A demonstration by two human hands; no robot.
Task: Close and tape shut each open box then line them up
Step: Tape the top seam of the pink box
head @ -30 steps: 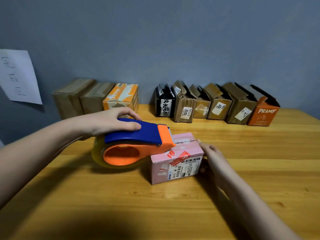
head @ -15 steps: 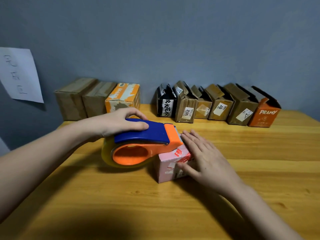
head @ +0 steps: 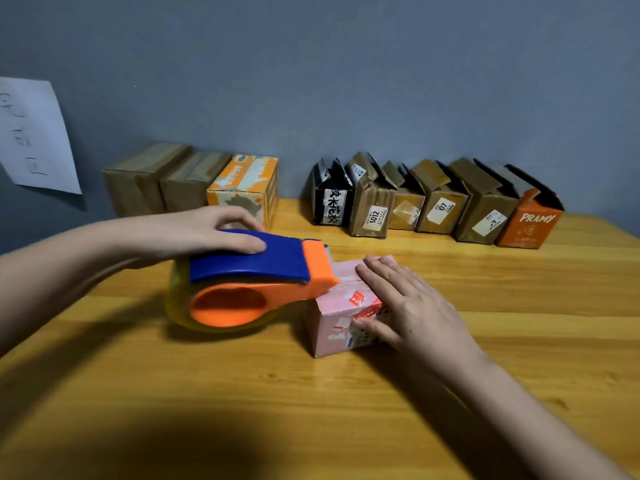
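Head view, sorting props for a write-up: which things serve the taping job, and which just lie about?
Job:
- pink box, under the right hand
- tape dispenser, gripped by the left hand
- six open boxes
- three closed boxes

Lying about:
- paper sheet on the wall

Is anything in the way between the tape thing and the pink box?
Nothing visible. The tape dispenser, gripped by the left hand, already touches the pink box, which the right hand presses flat.
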